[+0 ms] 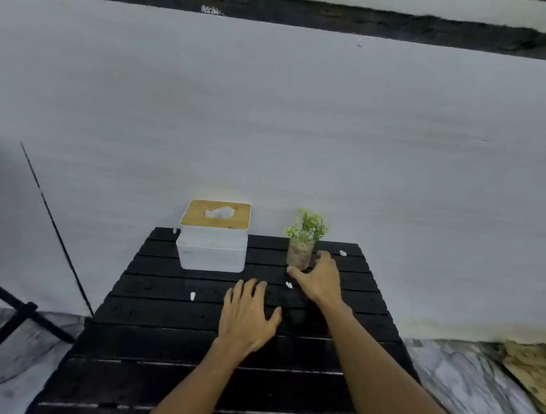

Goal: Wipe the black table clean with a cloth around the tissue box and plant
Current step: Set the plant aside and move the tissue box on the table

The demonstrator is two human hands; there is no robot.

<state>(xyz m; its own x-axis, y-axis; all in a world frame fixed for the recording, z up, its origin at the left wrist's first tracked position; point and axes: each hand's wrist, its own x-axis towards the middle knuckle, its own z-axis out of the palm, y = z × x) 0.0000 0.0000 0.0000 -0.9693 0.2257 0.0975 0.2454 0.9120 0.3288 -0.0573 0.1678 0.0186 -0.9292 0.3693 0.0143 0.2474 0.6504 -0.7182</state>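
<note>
A black slatted table stands against a pale wall. At its back left sits a white tissue box with a wooden lid and a tissue poking out. A small green plant in a speckled pot stands at the back right. My left hand lies flat on the slats near the middle, fingers spread, holding nothing. My right hand is open right beside the plant pot, thumb at its base and fingers curved behind it; I cannot tell whether it touches. No cloth is in view.
Small white scraps lie on the table: one left of my left hand, one by my right thumb, one at the back right. A black stand is on the left. Marble floor surrounds the table.
</note>
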